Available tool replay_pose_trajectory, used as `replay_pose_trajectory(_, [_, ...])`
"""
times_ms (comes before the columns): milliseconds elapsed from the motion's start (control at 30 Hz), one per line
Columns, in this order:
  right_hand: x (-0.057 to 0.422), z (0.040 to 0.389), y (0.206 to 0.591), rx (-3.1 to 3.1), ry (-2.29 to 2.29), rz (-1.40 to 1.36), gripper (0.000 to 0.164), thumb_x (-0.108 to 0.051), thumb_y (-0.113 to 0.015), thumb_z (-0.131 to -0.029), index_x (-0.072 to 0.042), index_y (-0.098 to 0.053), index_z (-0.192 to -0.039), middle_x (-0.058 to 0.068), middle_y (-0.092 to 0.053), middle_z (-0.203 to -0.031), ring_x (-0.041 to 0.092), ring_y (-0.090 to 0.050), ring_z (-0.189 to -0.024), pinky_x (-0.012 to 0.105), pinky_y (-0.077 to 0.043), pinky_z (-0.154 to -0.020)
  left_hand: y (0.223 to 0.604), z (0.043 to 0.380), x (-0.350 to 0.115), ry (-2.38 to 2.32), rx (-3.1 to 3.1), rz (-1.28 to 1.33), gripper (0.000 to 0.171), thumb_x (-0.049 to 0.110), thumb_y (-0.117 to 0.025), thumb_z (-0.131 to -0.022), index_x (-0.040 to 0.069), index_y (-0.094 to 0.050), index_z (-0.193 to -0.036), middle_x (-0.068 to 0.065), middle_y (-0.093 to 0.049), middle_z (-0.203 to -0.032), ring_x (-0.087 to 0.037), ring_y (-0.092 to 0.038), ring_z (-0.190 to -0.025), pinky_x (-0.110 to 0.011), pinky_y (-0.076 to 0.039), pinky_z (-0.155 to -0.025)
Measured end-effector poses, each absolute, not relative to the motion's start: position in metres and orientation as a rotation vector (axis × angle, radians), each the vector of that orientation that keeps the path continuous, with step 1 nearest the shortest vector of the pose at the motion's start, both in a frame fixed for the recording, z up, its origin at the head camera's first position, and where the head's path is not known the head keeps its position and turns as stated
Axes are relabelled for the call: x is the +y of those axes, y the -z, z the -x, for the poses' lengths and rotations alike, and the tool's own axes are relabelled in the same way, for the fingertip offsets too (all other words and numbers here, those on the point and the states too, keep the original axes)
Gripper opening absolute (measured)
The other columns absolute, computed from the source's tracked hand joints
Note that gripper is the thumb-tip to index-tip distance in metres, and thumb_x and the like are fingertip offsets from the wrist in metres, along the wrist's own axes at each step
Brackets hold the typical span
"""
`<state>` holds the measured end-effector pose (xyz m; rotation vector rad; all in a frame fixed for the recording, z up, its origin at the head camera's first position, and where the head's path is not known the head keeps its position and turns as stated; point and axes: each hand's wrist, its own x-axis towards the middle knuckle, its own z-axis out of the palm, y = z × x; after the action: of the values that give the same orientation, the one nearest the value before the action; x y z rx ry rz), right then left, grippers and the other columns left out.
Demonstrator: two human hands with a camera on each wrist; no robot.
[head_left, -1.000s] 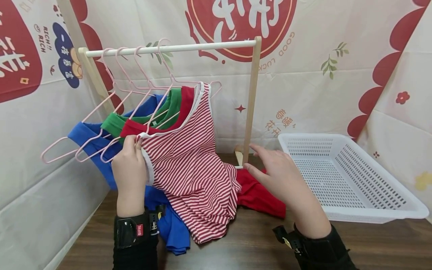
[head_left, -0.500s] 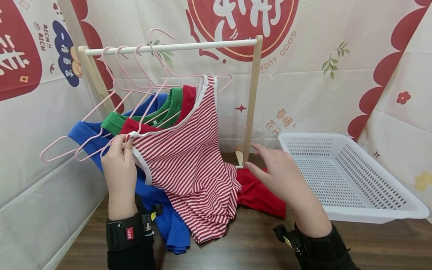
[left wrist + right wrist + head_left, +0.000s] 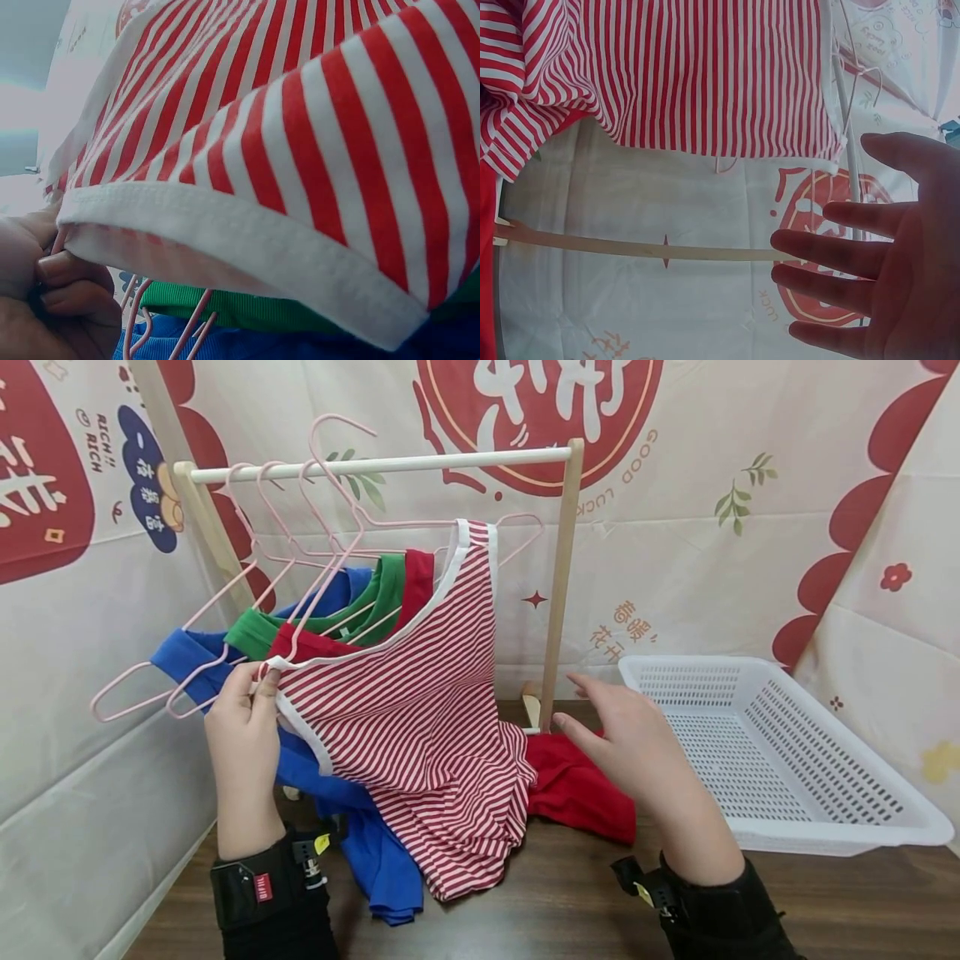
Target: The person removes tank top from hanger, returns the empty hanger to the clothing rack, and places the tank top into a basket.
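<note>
A red-and-white striped sleeveless top point(image 3: 420, 693) with white trim drapes from a pink clothes hanger point(image 3: 405, 523). My left hand point(image 3: 243, 727) pinches the hanger's near end at the top's shoulder; in the left wrist view, pink wire point(image 3: 60, 238) shows between the fingers. This hanger's hook stands above the white rail point(image 3: 465, 461). My right hand point(image 3: 630, 735) is held out beside the rack's right post, fingers spread and touching nothing, as the right wrist view also shows. Behind the striped top hang red point(image 3: 311, 645), green point(image 3: 251, 633) and blue point(image 3: 183, 658) garments on pink hangers.
A white perforated plastic basket point(image 3: 817, 835) sits on the wooden table point(image 3: 540, 910) at the right. The rack's wooden right post point(image 3: 562, 593) stands between the hands. Red cloth point(image 3: 585, 789) and blue cloth point(image 3: 390, 877) trail onto the table. Printed fabric walls enclose the back and sides.
My left hand has moved left and slightly up with the hanger, stretching the striped top wider. The hanger's hook has risen and shifted left above the rail. My right hand has barely moved.
</note>
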<state>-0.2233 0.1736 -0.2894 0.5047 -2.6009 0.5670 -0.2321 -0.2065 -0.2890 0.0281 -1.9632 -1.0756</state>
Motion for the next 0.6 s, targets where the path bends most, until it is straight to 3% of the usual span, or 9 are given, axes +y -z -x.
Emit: replay_pose_trajectory(600, [0.1802,0.2201,0.284,-2.479,-0.668,-0.489,0.052,-0.035,-0.056,-0.099,-0.004,-0.049,-0.14,0.018,-0.052,-0.137,0.038,-0.041,-0.131,0.058,-0.03,-0.105,0.2885,0.235,-0.2047,1.311,-1.967,0.08,0.031,0.031,-0.056,-0.099,0.008,-0.068,-0.116,0.004,-0.058,-0.092,-0.013,-0.053,-0.079,-0.017,-0.043,-0.062])
